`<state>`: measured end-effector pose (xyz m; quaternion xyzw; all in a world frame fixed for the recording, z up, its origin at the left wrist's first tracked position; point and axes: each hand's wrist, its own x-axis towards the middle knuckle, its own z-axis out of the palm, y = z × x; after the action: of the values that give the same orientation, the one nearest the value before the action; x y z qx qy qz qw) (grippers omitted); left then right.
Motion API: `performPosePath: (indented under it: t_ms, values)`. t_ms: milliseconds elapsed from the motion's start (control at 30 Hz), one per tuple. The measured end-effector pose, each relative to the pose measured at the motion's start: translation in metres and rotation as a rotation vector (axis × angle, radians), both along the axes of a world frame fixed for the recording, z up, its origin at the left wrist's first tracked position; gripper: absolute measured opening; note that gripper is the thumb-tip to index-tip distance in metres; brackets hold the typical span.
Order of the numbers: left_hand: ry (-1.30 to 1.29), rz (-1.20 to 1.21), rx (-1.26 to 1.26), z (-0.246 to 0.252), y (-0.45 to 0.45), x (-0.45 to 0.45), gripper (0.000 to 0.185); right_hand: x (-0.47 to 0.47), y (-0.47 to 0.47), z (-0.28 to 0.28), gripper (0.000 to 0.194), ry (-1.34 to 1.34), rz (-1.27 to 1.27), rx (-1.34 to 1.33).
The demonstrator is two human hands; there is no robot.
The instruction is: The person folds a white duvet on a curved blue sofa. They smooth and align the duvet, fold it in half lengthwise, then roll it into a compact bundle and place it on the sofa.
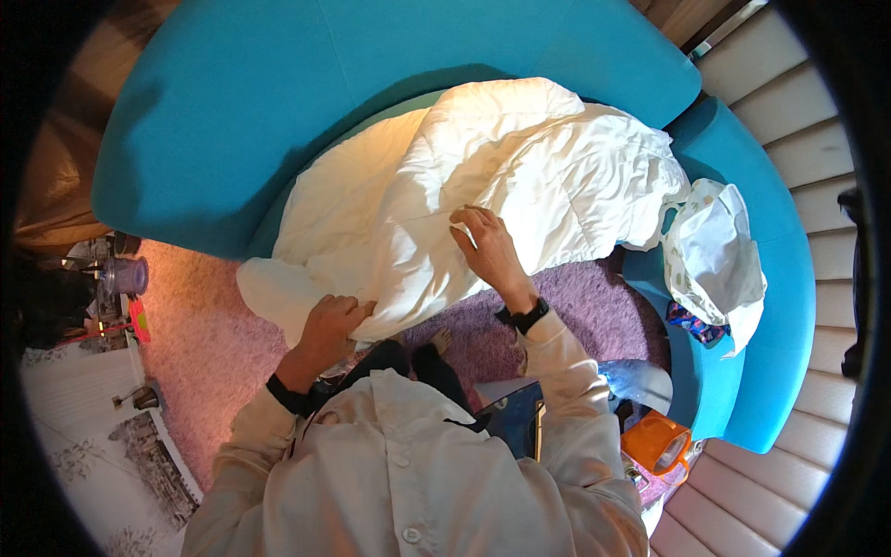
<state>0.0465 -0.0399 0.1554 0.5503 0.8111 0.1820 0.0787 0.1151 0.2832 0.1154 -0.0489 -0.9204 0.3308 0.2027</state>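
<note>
A white quilt point(515, 167) lies rumpled over the seat of a turquoise sofa, one part folded over another. Its near edge hangs down in front of the seat. At this edge, toward the left, my left hand point(330, 331) grips the fabric with curled fingers. Farther right, my right hand point(491, 254) is on top of the quilt, thumb and forefinger bent with a small gap between them. Whether it pinches any cloth is unclear. Both wrists wear dark bands.
The turquoise sofa point(230, 125) curves around the far and right sides. An open, white-lined fabric bag point(717, 257) rests on its right section. An orange container point(654, 442) is at lower right. Pink carpet point(188, 334) covers the floor; a clear plastic tub point(127, 276) stands far left.
</note>
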Motion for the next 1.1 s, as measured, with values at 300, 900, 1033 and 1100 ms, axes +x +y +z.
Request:
performPosePath:
  t_ms: [300,900,1033,1100]
  values:
    - [-0.067,0.083,0.002,0.005,-0.013,0.010,0.053,-0.011,0.065,-0.062,0.040,-0.740,0.101,0.455]
    - [-0.142,-0.072,-0.032,0.029,-0.003,-0.030,0.082,0.002,0.086,-0.173,0.022,-0.504,-0.024,0.148]
    - [-0.168,-0.023,-0.061,0.040,-0.002,-0.028,0.083,0.009,0.110,-0.159,0.025,-1.060,0.122,0.159]
    - [-0.163,-0.025,-0.047,0.038,0.004,-0.022,0.084,0.029,0.134,-0.186,0.034,-1.129,-0.064,-0.410]
